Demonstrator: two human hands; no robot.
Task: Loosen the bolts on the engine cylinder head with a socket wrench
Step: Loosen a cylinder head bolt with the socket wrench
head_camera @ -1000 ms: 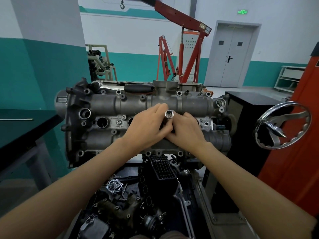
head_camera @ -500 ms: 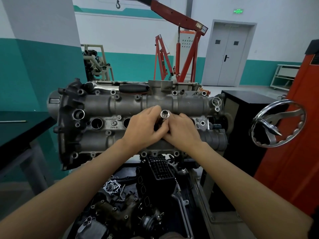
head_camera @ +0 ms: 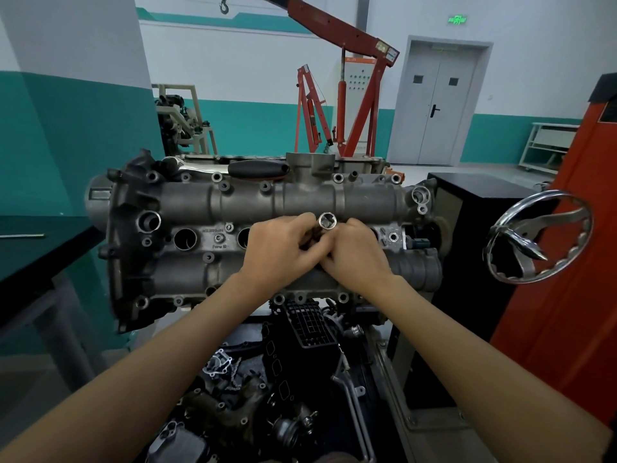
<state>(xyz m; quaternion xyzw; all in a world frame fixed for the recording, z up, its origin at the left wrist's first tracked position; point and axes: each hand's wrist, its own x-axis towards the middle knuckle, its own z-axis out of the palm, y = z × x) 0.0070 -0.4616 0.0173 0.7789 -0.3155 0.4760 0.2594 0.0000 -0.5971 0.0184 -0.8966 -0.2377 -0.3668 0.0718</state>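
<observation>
1. Hands meet over the middle of the grey cast-aluminium cylinder head (head_camera: 200, 208), which lies lengthwise across the view on its stand.
2. Left hand (head_camera: 280, 248): fingers curled inward around a dark tool part beneath the shiny chrome socket (head_camera: 327, 221); what the dark part is cannot be told, since the hand hides most of it.
3. Right hand (head_camera: 359, 253): fingers (head_camera: 355, 225) bent and pressed in beside the socket from the right, pinching at the same dark part; the fingertips themselves are hidden between the two hands.
4. Socket stands just above the fingertips of both hands, its open mouth facing the camera and the inner flats visible.
5. Beyond the fingers, on the far edge of the head, lies a black-handled tool (head_camera: 258, 168) with a bright metal shank running left.
6. Left of the left-hand fingers: two round open bores (head_camera: 184, 238) in the head, with small bolt heads (head_camera: 218, 237) near them.
7. Well to the right of the right hand, a chrome spoked handwheel (head_camera: 537, 238) on an orange-red cabinet (head_camera: 587, 262).
8. Below the wrists, a dark tray of loose engine parts (head_camera: 267, 379).
9. Far behind, a red engine hoist (head_camera: 354, 95) and grey double doors (head_camera: 437, 101).
</observation>
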